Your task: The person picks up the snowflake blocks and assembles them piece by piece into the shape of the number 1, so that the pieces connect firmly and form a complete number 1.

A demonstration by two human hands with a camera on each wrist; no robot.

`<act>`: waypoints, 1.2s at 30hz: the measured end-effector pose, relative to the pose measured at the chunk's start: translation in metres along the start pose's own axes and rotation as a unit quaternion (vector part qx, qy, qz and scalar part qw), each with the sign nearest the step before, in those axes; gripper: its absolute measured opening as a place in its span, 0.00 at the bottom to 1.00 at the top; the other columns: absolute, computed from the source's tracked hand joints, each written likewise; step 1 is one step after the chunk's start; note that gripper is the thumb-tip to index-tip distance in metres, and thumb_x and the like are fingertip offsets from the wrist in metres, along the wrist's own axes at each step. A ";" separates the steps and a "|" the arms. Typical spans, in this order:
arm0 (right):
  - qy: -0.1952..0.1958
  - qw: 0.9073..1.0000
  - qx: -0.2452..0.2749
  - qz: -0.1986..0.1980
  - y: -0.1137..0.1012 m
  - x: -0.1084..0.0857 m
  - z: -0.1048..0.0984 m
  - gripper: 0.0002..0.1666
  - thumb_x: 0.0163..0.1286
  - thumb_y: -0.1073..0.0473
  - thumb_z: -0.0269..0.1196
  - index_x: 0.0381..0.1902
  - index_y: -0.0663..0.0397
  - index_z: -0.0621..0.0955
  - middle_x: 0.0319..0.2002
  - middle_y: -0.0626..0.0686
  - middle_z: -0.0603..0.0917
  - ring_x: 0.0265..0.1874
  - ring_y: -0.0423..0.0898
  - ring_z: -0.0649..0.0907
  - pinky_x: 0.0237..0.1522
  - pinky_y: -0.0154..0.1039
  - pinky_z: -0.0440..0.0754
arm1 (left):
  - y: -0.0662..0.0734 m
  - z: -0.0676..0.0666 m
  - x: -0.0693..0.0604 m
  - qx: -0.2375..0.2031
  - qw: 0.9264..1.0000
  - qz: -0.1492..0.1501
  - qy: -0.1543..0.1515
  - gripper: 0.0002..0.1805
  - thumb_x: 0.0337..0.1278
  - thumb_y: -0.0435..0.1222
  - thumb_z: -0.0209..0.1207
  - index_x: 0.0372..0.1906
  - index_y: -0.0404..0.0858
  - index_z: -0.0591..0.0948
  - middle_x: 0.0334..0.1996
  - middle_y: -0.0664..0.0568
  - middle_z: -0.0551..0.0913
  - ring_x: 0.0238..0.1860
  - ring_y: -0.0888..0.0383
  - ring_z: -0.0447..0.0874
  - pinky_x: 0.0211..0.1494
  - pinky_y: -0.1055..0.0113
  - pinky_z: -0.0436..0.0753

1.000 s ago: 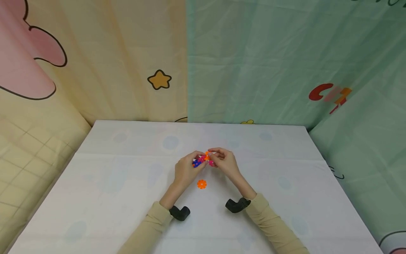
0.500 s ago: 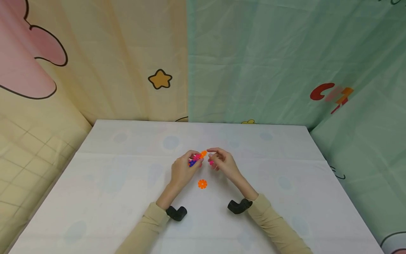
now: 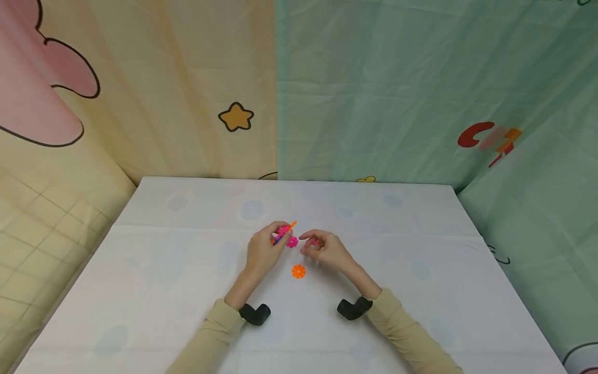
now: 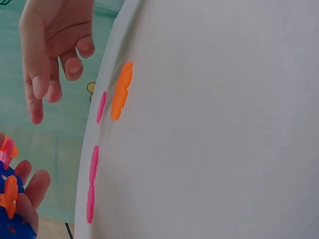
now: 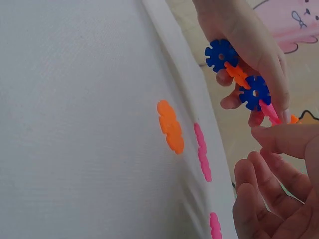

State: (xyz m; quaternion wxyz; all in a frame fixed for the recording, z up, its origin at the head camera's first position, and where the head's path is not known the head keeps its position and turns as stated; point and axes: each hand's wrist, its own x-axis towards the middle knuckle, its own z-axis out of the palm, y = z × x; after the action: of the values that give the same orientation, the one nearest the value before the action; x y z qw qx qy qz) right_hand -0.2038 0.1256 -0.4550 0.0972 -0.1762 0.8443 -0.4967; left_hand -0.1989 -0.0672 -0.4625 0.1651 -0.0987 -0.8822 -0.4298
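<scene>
My left hand (image 3: 263, 249) grips a chain of interlocking notched plastic discs. Seen from the right wrist, the chain runs from a blue disc (image 5: 222, 56) through an orange disc (image 5: 237, 74) and a second blue disc (image 5: 255, 93) to a pink disc (image 5: 269, 111), with a bit of orange at the tip. My right hand (image 3: 327, 249) holds nothing; its fingers are loosely bent above the table. Beneath and between the hands lie a loose pink disc (image 3: 292, 242) and another pink disc (image 3: 315, 242), partly hidden by the right fingers. Nearer me lies an orange disc (image 3: 298, 271).
A white cloth with pale dots covers the table (image 3: 187, 301). Its far edge meets a printed curtain (image 3: 364, 104), beige on the left and green on the right. Each wrist wears a black camera mount (image 3: 353, 308).
My left hand has drawn left with the chain, whose orange end has turned edge-on. The right hand has come off the chain and dropped nearer me. A pink disc now shows between the hands.
</scene>
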 end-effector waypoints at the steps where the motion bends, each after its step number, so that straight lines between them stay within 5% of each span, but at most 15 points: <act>1: -0.004 1.000 -0.005 0.000 0.000 0.000 0.000 0.19 0.62 0.62 0.66 0.51 0.59 0.80 0.36 0.57 0.85 0.22 0.45 0.78 0.23 0.32 0.77 | 0.000 -0.001 0.000 -0.003 1.000 0.001 0.001 0.13 0.58 0.43 0.64 0.46 0.43 0.84 0.32 0.52 0.85 0.15 0.64 0.63 0.19 0.74 0.65; 23: -0.103 0.988 -0.112 -0.017 0.005 -0.010 0.010 0.20 0.53 0.56 0.74 0.44 0.55 0.85 0.31 0.48 0.81 0.19 0.37 0.74 0.25 0.29 0.73 | -0.006 -0.006 -0.002 0.000 1.000 -0.020 0.006 0.14 0.57 0.42 0.65 0.47 0.44 0.84 0.35 0.52 0.86 0.22 0.62 0.74 0.24 0.73 0.73; 36: -0.112 0.985 -0.131 -0.004 0.006 -0.010 0.009 0.15 0.52 0.58 0.75 0.38 0.52 0.84 0.30 0.45 0.82 0.20 0.37 0.74 0.26 0.29 0.74 | -0.008 -0.005 0.004 -0.016 1.000 0.019 0.009 0.12 0.57 0.40 0.65 0.45 0.41 0.85 0.32 0.50 0.85 0.20 0.62 0.71 0.23 0.74 0.72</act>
State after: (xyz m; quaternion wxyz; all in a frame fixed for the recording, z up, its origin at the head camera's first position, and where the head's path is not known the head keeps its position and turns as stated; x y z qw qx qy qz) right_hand -0.1928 0.1248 -0.4653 0.1653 -0.2460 0.8851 -0.3588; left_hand -0.2046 -0.0755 -0.4640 0.1792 -0.1143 -0.8718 -0.4414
